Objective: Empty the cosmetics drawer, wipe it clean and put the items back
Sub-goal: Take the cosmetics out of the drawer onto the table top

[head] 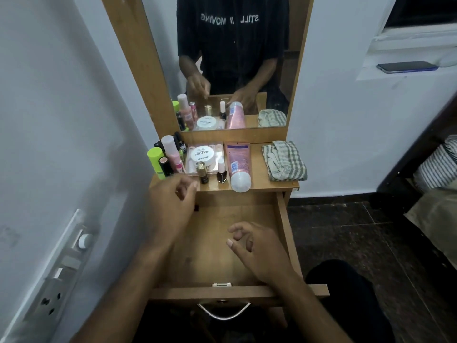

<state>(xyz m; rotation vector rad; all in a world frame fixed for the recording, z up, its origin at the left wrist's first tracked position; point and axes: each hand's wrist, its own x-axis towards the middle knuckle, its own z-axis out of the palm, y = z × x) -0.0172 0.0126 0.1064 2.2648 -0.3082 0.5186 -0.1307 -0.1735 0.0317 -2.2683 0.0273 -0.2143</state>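
The wooden drawer [284, 226] is pulled out below me, and its floor shows bare wood. My left hand [170, 206] hovers at the drawer's back left corner, just below the shelf edge, fingers loosely curled and holding nothing. My right hand [257, 248] hangs over the middle of the drawer, fingers spread and empty. On the shelf [272, 185] above stand the cosmetics: a pink tube [238, 167], a round white jar [203, 155] on a clear box, a gold-capped bottle [202, 173], a dark nail polish [221, 173] and a cluster of bottles [168, 157]. A striped cloth [284, 160] lies at the shelf's right.
A mirror [227, 58] rises behind the shelf. A wall with a switch panel [59, 276] stands close on the left. A phone [406, 66] lies on a ledge at the upper right. Dark tiled floor [358, 231] and a bed edge [435, 169] are to the right.
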